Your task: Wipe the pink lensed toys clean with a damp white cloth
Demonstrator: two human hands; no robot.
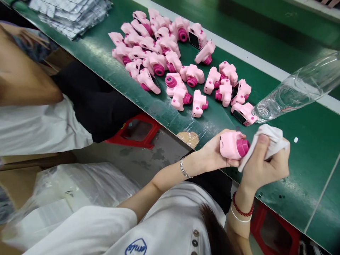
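Note:
My left hand [212, 152] is closed around a small pink toy camera [230, 145], whose dark pink lens points to the right. A white cloth [269, 140] is bunched in my right hand [268, 168], thumb pressed on top. The cloth's lower edge hangs right beside the lens; whether it touches the lens I cannot tell. Beyond my hands, several more pink toy cameras [191, 75] lie on the green table [294, 177], some with their black screens showing. The nearest one [243, 114] rests against the base of a clear plastic bottle [292, 92].
A stack of silvery packets [71, 14] lies at the table's far left. Another person's arm [26, 67] is at the left edge. Red stools [135, 132] stand below the table. A plastic-wrapped bundle [79, 187] sits lower left. Tape covers a brown patch [189, 139] at the table edge.

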